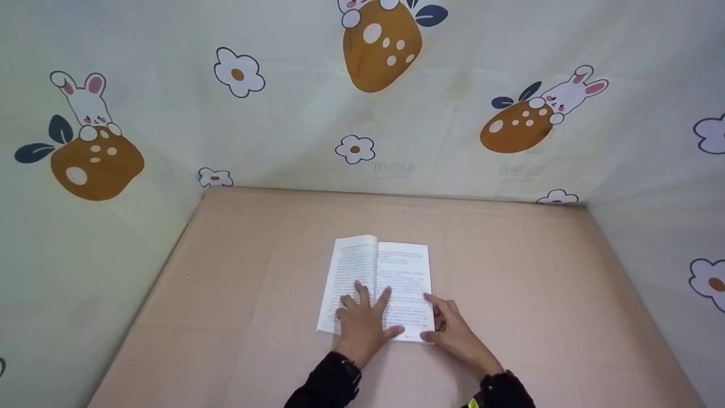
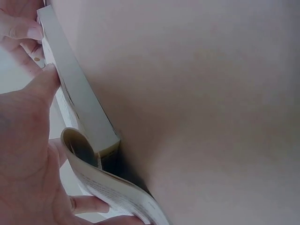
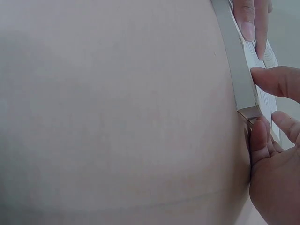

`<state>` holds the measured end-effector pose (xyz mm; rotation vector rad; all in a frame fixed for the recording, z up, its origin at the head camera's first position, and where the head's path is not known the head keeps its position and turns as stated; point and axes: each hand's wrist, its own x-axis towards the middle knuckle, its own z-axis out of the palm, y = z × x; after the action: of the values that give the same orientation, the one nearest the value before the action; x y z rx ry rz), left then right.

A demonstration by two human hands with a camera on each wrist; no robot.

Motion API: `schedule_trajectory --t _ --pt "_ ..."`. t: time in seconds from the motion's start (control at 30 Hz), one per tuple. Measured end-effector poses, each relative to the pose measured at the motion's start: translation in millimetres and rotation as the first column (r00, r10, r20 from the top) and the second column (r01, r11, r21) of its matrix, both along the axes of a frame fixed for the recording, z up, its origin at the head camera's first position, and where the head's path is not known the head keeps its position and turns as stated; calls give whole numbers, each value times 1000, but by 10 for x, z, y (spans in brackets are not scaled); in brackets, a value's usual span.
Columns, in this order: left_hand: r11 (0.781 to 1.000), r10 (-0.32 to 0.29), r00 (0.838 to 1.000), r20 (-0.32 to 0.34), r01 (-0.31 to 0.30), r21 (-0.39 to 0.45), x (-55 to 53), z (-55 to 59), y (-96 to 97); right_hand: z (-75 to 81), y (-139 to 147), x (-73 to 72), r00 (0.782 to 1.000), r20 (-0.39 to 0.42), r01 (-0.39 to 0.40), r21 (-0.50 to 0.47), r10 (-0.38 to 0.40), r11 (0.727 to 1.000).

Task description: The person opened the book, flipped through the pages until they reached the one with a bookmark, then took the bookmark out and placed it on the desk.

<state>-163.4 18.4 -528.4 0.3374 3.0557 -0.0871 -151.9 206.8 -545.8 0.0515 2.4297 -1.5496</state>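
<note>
An open paperback book [image 1: 402, 266] with printed text lies on the table, its right side a thick block and its left side thinner. My left hand [image 1: 363, 326] rests across the middle of the book with fingers spread, pressing on both pages. In the left wrist view, a left page [image 2: 108, 183] bulges up in a curl near the spine. The thumb of my right hand [image 1: 459, 337] is at the lower right corner and its index finger at the right edge, gripping the book there. The right wrist view shows the thumb [image 3: 259, 135] against the block's corner.
The table has a plain pinkish-beige cover [image 1: 255, 272]. Light curtain-like walls [image 1: 283, 130] printed with rabbits and flowers rise at the back and both sides. Dark sleeves [image 1: 328, 379] cover both wrists.
</note>
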Motion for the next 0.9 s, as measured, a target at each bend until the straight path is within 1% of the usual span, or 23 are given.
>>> schedule_trajectory --t 0.1,0.2,0.4,0.67,0.77,0.9 --pt "1000 2 1000 -15 -2 -2 4 8 2 10 13 -2 1000 4 -18 -12 18 1000" --pt "1000 1 1000 -30 -1 -2 9 5 1 -15 24 -15 999 10 -36 0 36 999" --pt "1000 -2 999 -43 2 -16 22 6 1 -63 35 -28 999 21 -29 -1 29 1000" --pt "1000 -3 999 -49 3 -14 18 0 1 -17 38 -4 999 4 -35 -13 35 999" --pt "1000 -4 999 -49 4 -13 19 -10 2 -22 41 -4 999 5 -37 -4 37 999" --pt "1000 -7 998 -56 7 -13 6 -25 3 -30 40 -2 999 -16 -37 -22 37 999"
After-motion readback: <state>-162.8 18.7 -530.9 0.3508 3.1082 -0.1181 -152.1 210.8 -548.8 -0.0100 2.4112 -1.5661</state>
